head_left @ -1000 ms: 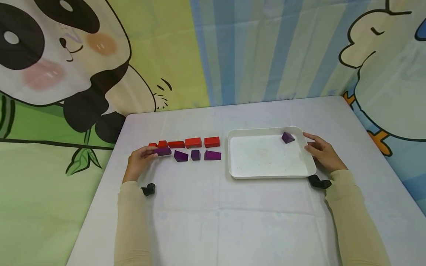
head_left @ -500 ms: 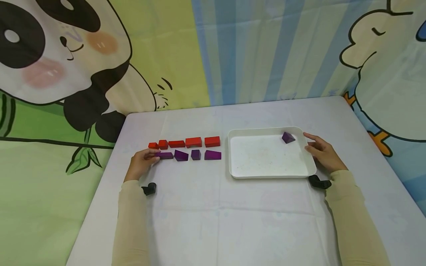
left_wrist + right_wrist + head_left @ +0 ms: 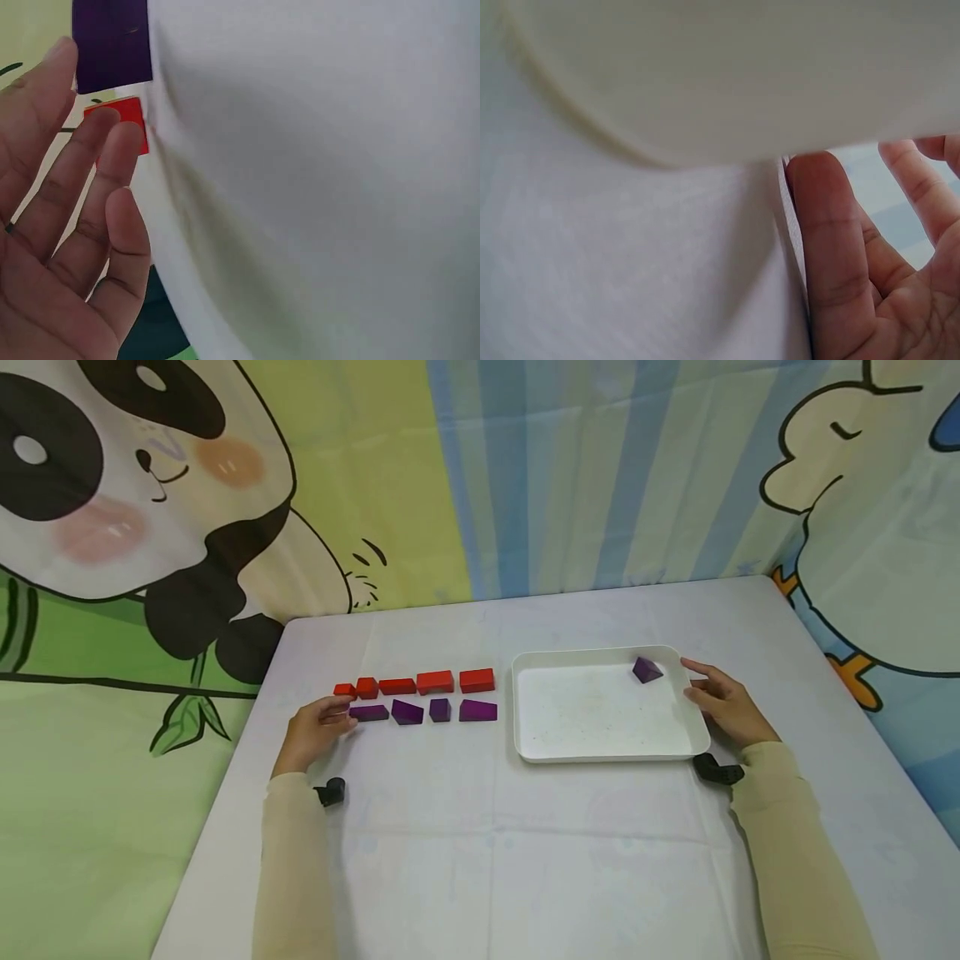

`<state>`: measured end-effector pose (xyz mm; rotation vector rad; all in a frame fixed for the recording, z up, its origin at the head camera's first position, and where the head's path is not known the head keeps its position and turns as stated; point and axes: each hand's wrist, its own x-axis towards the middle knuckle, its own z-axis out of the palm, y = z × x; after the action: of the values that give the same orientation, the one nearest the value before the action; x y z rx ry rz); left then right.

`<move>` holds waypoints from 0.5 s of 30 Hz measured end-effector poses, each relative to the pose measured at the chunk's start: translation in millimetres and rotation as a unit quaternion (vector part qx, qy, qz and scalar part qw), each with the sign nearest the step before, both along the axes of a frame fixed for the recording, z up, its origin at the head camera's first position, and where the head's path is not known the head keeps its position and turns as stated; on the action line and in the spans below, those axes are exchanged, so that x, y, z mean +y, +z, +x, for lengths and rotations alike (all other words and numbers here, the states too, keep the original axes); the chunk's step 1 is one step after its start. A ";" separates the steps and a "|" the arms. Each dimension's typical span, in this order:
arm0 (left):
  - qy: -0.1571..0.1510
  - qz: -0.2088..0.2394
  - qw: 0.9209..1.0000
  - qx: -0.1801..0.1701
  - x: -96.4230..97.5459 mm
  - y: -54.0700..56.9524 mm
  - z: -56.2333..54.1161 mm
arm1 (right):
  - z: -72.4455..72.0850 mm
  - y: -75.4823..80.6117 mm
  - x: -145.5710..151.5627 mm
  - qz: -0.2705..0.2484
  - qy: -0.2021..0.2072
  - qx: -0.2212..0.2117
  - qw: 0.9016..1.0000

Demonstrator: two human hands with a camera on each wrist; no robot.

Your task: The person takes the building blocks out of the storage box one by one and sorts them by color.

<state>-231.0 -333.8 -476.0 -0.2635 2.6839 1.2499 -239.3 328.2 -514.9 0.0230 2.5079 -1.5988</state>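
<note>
My left hand (image 3: 310, 737) is at the left end of a row of purple blocks, its fingertips right beside the long purple block (image 3: 369, 713). In the left wrist view its fingers (image 3: 120, 157) are loosely bent, with a dark purple block (image 3: 112, 45) just past the topmost fingertip. A red block (image 3: 133, 120) shows behind the other fingers. My right hand (image 3: 729, 706) touches the right side of a white tray (image 3: 611, 757), fingers mostly straight. The right wrist view has a fingertip (image 3: 821, 180) right at the tray's underside (image 3: 705, 90). A purple pointed block (image 3: 647, 670) lies inside the tray.
Behind the purple row runs a row of red blocks (image 3: 435, 682). More purple blocks (image 3: 407, 712) continue rightward toward the tray. A white cloth covers the table (image 3: 525, 860); a printed cartoon curtain (image 3: 375, 485) hangs along its far edge.
My left hand moved the long purple block slightly right and toward me, onto the purple row's left end. Its fingers then drew back a little left from it. The right hand stays at the tray.
</note>
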 end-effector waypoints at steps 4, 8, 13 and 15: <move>0.018 -0.012 0.999 0.040 3.8 10.0 6.5 | -0.3 1.8 0.5 -0.001 0.006 0.003 1.000; 0.029 -0.020 0.995 0.098 15.7 20.9 9.1 | 0.2 3.2 0.9 -0.002 0.006 0.003 1.000; 0.041 -0.011 0.992 0.120 42.6 37.2 10.0 | 0.3 2.1 0.7 0.000 0.003 0.003 1.000; 0.040 -0.002 0.991 0.125 55.1 43.3 10.8 | 0.0 0.3 0.5 -0.001 0.002 0.003 1.000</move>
<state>-220.2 -278.7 -432.7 -0.2303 2.9121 1.3861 -239.3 328.7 -514.6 0.0142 2.5092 -1.6028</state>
